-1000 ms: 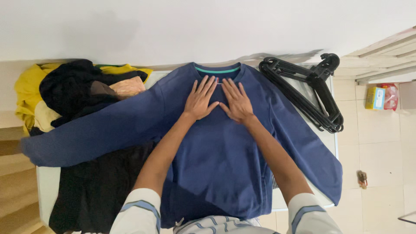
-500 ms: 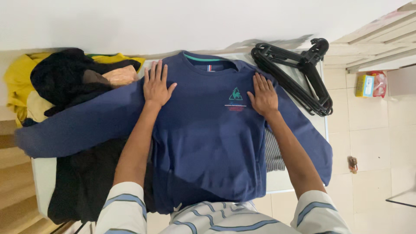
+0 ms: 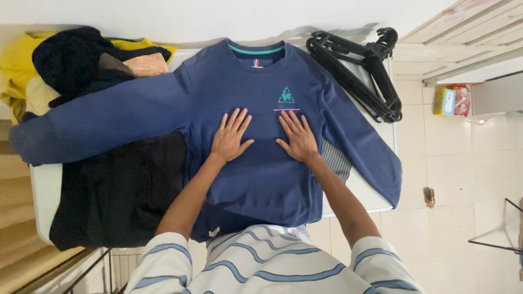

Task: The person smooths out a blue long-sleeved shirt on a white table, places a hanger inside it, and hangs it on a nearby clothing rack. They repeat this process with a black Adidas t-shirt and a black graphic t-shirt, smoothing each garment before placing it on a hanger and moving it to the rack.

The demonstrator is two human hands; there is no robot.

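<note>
At ten o'clock from your hands a heap of clothes (image 3: 81, 60), yellow, black and tan, sits at the far left of the white surface (image 3: 46, 190), and the sweatshirt's left sleeve lies across its lower edge. A black garment (image 3: 117, 190) is spread at eight o'clock, partly under the sweatshirt's side. At one o'clock a stack of black hangers (image 3: 362, 71) rests on the far right corner of the surface, just beside the right sleeve but apart from it. A striped cloth (image 3: 335, 163) peeks out at three o'clock from under the sweatshirt's edge. Nothing lies on top of the chest area between your hands. The blue sweatshirt (image 3: 261, 174) lies flat, front up, in the middle of the surface, collar at twelve o'clock, sleeves spread outward. Your left hand (image 3: 230, 136) is flat, fingers spread, palm pressed on the chest. Your right hand (image 3: 297, 136) is likewise flat and spread, pressing just below the small chest emblem (image 3: 285, 97), holding nothing.
</note>
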